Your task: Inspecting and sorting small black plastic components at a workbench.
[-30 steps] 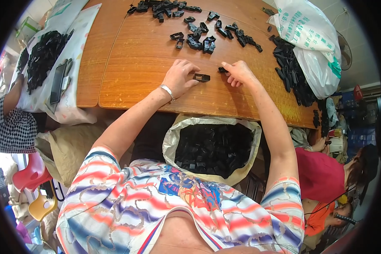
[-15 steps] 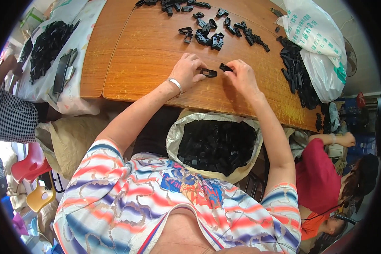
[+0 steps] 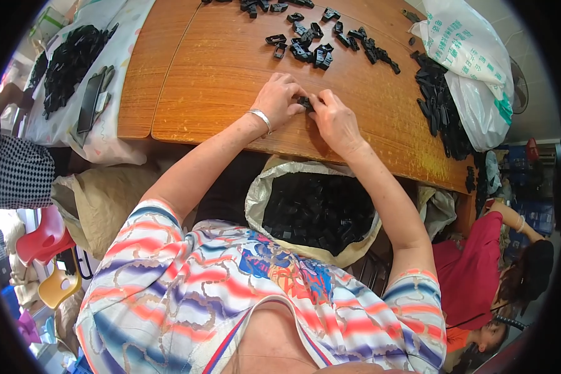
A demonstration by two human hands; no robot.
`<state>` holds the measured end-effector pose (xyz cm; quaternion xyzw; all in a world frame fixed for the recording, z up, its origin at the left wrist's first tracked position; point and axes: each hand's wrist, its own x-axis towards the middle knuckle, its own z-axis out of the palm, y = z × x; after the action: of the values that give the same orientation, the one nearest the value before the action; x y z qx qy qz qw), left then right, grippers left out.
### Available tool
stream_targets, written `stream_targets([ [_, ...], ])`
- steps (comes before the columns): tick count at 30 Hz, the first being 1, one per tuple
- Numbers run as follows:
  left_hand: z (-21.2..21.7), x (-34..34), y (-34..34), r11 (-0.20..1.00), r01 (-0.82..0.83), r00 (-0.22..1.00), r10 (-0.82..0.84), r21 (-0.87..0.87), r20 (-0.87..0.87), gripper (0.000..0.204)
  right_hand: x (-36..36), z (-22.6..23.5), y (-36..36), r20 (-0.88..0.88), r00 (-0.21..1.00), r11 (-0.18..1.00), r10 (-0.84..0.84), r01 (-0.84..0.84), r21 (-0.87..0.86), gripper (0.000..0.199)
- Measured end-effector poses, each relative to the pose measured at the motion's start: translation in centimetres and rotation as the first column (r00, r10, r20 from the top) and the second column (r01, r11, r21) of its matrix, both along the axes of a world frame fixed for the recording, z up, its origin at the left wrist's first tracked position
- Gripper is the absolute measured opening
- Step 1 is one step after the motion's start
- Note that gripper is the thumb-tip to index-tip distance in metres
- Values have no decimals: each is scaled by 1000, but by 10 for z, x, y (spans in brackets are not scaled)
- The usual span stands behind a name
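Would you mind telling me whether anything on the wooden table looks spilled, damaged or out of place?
Nothing looks damaged. Black plastic parts lie loosely scattered on the table, and more spill from the white bag at the right edge. Both hands, left hand and right hand, meet on one small black part.

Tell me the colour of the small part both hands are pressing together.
Black; the small part shows between the fingertips in the head view, mostly hidden.

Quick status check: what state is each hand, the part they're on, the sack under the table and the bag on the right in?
left hand: closed on the small black part
right hand: closed on the same part
small black part: pinched between both hands, mostly hidden
sack: open, full of black parts
white plastic bag: open, black parts spilling out
loose black parts: scattered on the wooden table
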<state>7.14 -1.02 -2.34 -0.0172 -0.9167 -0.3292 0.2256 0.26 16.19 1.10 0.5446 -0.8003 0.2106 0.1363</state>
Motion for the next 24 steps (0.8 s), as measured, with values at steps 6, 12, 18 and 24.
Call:
stream_targets([
  [6, -2, -5, -2, 994, 108, 994, -108, 26, -11, 23, -2, 4, 16, 181, 978, 992, -99, 82, 99, 21],
  [12, 10, -28, -53, 985, -87, 970, 49, -151, -238, 23, 73, 20, 97, 427, 904, 987, -29, -43, 158, 25],
  [18, 18, -50, -82, 897, 107, 991, -131, -429, -25, 15, 74, 19, 125, 489, 869, 942, -66, -107, 318, 24],
  [24, 32, -42, -60, 877, 153, 988, -128, -455, 86, 12, -72, 11, 84, 240, 953, 978, -185, 202, -49, 12],
])
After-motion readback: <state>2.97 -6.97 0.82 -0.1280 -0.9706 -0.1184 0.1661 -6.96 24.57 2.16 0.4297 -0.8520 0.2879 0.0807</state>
